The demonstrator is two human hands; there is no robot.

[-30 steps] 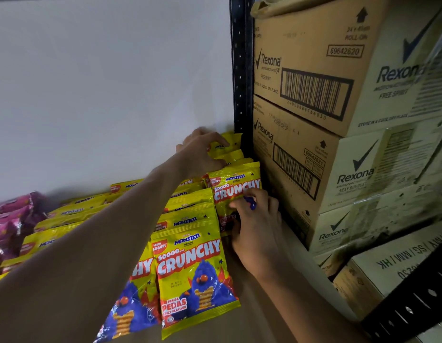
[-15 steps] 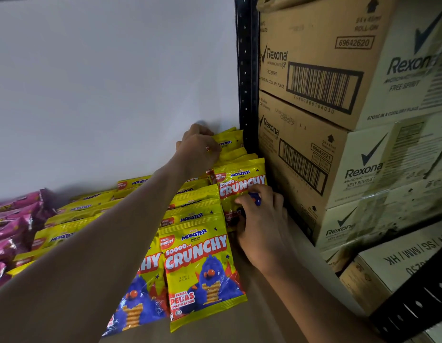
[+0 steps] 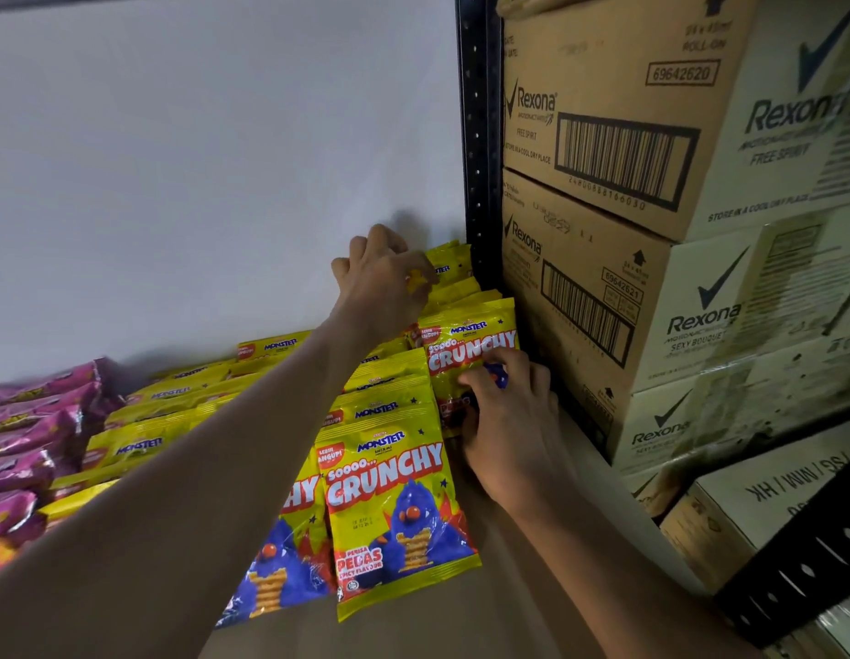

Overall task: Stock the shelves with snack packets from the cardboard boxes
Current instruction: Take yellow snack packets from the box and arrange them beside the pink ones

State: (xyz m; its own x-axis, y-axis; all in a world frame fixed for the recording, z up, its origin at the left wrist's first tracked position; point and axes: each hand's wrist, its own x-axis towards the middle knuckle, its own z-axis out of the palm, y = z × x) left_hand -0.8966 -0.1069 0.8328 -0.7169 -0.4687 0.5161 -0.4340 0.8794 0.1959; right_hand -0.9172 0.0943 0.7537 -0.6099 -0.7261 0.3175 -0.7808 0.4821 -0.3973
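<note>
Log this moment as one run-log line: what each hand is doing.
left hand: gripping rear yellow packet | right hand: holding upright Monster Crunchy packet | row beside shelf post

Yellow and pink packets, brown boxes

Snack packets [image 3: 394,511] yellow, blue monster, red-white lettering; pink packets [image 3: 28,420]; cardboard boxes [image 3: 603,111] brown, black barcodes.

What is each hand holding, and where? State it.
Left hand: top edge of a rear yellow packet. Right hand: front face of the upright Crunchy packet.
</note>
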